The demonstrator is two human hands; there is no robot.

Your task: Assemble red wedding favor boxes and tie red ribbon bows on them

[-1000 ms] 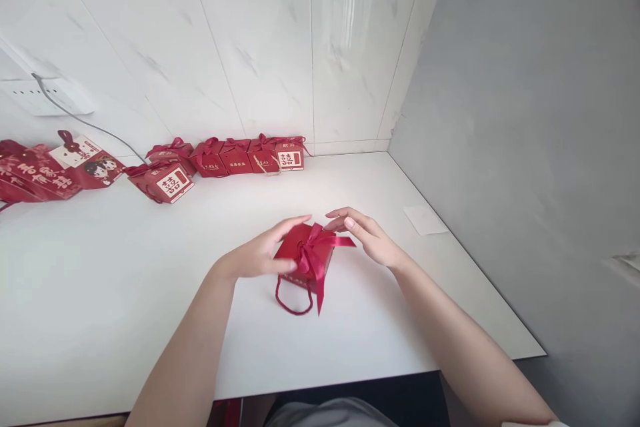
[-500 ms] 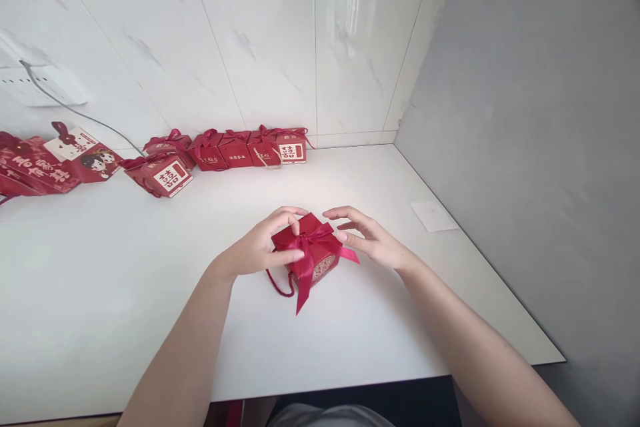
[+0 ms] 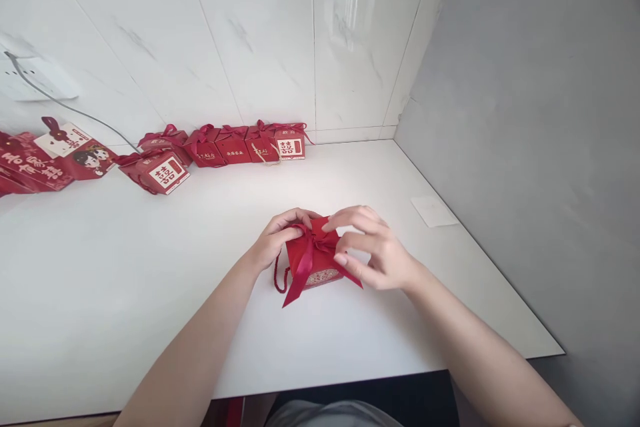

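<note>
Red box (image 3: 326,262) set on white surface (image 3: 200,253) — left hand (image 3: 279,237) laid over its left side, whether bow (image 3: 313,244) is grasped cannot be told; right hand (image 3: 379,250) curled at right side, grip parted — ribboned boxes (image 3: 233,151) lined along tiled wall (image 3: 260,27).

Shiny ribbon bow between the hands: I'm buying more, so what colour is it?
The ribbon bow is deep crimson; see head view.
</note>
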